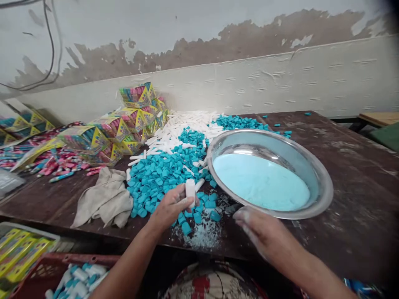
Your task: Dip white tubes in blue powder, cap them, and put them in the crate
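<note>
A small white plastic tube [190, 192] stands upright in my left hand [170, 207], pinched between thumb and fingers. Below and behind that hand spreads a heap of blue plastic caps [158, 174]. My right hand [257, 228] is closed in front of the basin's near rim, with pale powder on its fingers; what they hold, if anything, is hidden. The wide metal basin [324, 195] contains light blue powder [262, 182]. Spilled powder [204, 234] lies on the table between my hands.
White tubes [193, 122] are heaped behind the caps. Packed boxes [124, 124] are stacked at the back left, near loose coloured tubes [56, 162]. A grey cloth [104, 199] lies left of my left hand. Below the table edge, a red crate [40, 270] contains capped white tubes.
</note>
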`<state>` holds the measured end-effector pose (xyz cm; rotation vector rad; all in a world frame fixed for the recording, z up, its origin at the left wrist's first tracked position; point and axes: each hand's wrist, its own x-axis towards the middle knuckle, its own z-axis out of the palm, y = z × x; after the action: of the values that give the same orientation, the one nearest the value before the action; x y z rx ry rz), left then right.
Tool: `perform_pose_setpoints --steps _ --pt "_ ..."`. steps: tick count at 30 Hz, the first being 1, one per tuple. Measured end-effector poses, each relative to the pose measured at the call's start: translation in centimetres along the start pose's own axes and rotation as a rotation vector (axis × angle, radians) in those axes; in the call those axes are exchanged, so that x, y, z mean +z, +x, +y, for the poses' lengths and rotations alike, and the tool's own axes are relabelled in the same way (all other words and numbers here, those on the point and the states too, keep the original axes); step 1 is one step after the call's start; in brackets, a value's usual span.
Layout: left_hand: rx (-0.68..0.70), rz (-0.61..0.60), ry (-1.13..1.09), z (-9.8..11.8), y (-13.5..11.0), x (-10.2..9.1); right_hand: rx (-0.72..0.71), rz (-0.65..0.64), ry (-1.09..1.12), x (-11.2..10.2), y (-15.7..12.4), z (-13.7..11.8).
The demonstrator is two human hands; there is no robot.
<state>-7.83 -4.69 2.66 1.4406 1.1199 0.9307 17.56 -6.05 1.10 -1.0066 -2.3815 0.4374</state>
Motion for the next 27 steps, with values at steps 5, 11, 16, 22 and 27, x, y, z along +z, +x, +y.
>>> perform_pose_setpoints --steps 5,11,16,22,27 --pt "-0.126 0.030 -0.134 -4.2 -4.1 -0.4 0.320 -0.262 -0.258 6.4 1.8 0.1" --pt "-0.114 0.070 -0.207 -6.2 -5.2 -0.4 0.428 -0.227 -0.394 8.4 5.0 0.9" --pt "-0.120 0.070 -0.226 -6.3 -5.0 -0.4 0.300 -0.291 -0.409 8.9 6.3 0.6" --pt "-0.140 0.044 -0.244 -6.4 -4.5 0.3 0.339 -0.136 -0.066 8.5 6.2 0.3" --pt "-0.126 -0.027 -0.298 -6.7 -3.4 1.7 0.323 -0.116 0.432 8.1 5.2 -0.5"
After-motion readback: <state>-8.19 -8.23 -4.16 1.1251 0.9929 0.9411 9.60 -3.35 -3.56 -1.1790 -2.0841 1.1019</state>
